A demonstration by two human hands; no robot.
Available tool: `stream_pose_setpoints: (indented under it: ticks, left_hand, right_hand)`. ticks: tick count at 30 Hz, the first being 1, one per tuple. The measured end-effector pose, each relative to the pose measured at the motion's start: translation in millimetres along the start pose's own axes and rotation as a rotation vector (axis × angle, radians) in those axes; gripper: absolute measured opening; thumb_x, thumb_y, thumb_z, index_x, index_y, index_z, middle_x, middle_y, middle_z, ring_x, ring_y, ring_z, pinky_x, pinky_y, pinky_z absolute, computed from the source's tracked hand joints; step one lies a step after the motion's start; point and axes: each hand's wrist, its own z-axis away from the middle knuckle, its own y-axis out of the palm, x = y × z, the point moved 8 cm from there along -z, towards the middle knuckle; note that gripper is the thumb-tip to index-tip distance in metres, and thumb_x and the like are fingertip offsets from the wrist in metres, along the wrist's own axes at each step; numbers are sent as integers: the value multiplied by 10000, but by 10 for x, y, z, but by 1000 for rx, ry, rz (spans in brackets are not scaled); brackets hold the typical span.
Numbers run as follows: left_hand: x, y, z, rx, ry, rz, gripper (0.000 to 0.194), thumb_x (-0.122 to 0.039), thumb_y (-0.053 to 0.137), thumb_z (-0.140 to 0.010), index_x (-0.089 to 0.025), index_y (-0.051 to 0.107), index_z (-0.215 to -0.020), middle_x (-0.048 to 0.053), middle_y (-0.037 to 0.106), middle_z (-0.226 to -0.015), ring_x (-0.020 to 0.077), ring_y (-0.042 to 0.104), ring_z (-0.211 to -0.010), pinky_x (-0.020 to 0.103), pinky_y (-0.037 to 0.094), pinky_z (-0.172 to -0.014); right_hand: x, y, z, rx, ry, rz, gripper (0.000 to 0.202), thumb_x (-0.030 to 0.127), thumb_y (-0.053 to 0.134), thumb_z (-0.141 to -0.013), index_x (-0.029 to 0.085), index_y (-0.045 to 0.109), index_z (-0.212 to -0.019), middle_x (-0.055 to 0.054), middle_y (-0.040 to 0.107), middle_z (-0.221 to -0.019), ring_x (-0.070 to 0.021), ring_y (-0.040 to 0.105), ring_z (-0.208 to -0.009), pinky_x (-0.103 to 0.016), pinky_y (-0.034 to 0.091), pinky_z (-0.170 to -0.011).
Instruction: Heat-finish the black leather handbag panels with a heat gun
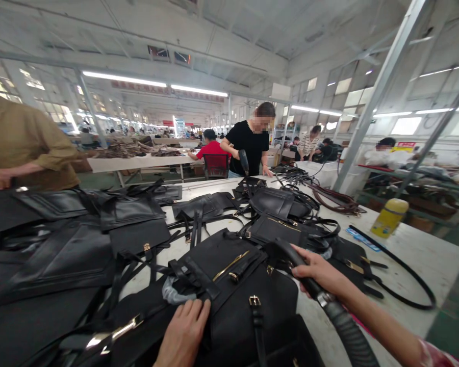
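My right hand (317, 270) is wrapped round the black curved handle (286, 255) of a vacuum hose. Its ribbed hose (348, 326) runs down to the lower right. The nozzle end hovers over or touches a black leather bag (229, 295) lying on the table; which of the two I cannot tell. That bag has a gold zip (231, 265), gold buckles and a carry handle wrapped in clear plastic (176, 291). At the bag's near edge my left hand (185, 331) grips the leather, fingers together beside the wrapped handle, thumb hidden.
Several more black bags (133, 224) with straps cover the white table (436, 244). A yellow bottle (390, 216) and brown straps (340, 199) are to the right. Across the table a person in black (252, 142) holds a heat gun (244, 160); another person (26, 142) stands at left.
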Motion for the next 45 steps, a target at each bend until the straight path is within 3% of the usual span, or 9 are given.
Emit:
stream_pose_setpoints:
  ticks: [3, 8, 11, 16, 22, 27, 32, 39, 45]
  left_hand:
    - [-3, -13, -13, -32, 34, 1, 510, 10, 419, -651, -182, 542, -1107, 77, 622, -847, 216, 562, -742, 328, 461, -641]
    - [35, 4, 1, -46, 4, 18, 510, 30, 421, -683, -230, 532, -1108, 36, 601, -888, 187, 535, -807, 300, 443, -710]
    - [47, -7, 25, -93, 35, 62, 483, 24, 440, -701, -227, 525, -1105, 32, 587, -883, 169, 514, -815, 278, 427, -735]
    - [92, -104, 77, -137, 84, 133, 438, -15, 503, -691, -236, 537, -1067, 20, 571, -819, 161, 490, -742, 258, 414, -655]
    - [96, -122, 183, -194, 119, 157, 421, -67, 511, -687, -233, 529, -1074, 34, 547, -806, 164, 458, -711, 257, 384, -615]
    - [113, 20, 262, -208, 122, 179, 403, -108, 473, -700, -219, 519, -1085, 53, 519, -793, 174, 444, -696, 264, 373, -587]
    - [123, 18, 242, -176, 95, 161, 393, -81, 459, -712, -207, 519, -1079, 56, 522, -797, 174, 449, -703, 265, 381, -597]
    - [151, 24, 286, -254, 94, 179, 377, -95, 461, -704, -208, 529, -1058, 50, 499, -766, 172, 434, -675, 272, 375, -581]
    - [159, -1, 359, -331, 95, 171, 362, -91, 400, -713, -212, 547, -1021, 47, 490, -740, 163, 433, -655, 251, 368, -550]
  right_hand:
    - [-18, -99, -224, 21, 28, 17, 763, 190, 532, -644, 260, 198, -1327, 30, 603, -639, -136, 588, -428, -196, 431, -354]
    - [-275, 92, -533, 168, 157, 43, 710, 167, 552, -592, 223, 334, -1265, 5, 625, -606, -152, 591, -400, -190, 420, -337]
    - [-374, 164, -735, 167, 160, 41, 661, 198, 530, -615, 200, 347, -1250, 15, 607, -577, -152, 585, -398, -194, 420, -329]
    - [-143, 197, -930, 119, 50, 39, 661, 210, 512, -654, 237, 289, -1276, 58, 575, -585, -113, 561, -388, -178, 417, -337]
    - [36, 780, -1064, 296, 80, 125, 585, 116, 588, -617, 236, 452, -1174, 53, 608, -576, -122, 582, -411, -191, 448, -387]
    - [-129, 1153, -1590, 254, 127, 191, 263, 204, 541, -808, 146, 508, -1063, 15, 600, -709, -91, 572, -521, -225, 492, -476]
    - [-73, 1019, -1973, 126, 79, 200, 240, 266, 490, -852, 142, 507, -1057, -39, 578, -944, -129, 584, -723, -288, 510, -608]
    - [118, 478, -1865, 34, 41, 201, 252, 278, 481, -856, 146, 499, -1070, -43, 570, -960, -134, 579, -735, -297, 506, -619]
    - [-4, 664, -1873, 161, 142, 213, 239, 268, 487, -854, 142, 506, -1056, -34, 581, -918, -124, 583, -702, -282, 509, -595]
